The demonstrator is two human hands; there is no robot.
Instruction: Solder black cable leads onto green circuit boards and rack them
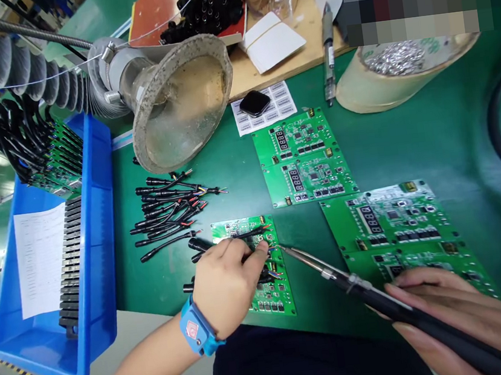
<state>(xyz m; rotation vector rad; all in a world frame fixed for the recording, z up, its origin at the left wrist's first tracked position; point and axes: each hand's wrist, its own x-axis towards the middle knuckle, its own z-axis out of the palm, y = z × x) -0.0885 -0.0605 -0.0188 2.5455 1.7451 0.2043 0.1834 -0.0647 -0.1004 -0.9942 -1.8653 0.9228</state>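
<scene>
My left hand [229,281], with a blue wrist strap [198,328], rests over a green circuit board [272,305]. Its thumb and finger pinch a short black cable whose coloured wire ends lie near the board's right edge; the fingers hide much of it. Other black cables [251,232] lie across the same board. A soldering iron [359,290] is gripped in my right hand [449,315], its tip close to those wire ends; whether it touches them I cannot tell. More circuit boards lie behind [304,158] and under my right hand [400,215].
Loose black cables [167,216] lie left of the board. A fume extractor hood [185,104] overhangs them. At the left stands a blue bin [99,261] holding boards and paper. A smartwatch [255,103], a pen [329,56] and a cardboard tub of metal shavings [375,87] sit behind.
</scene>
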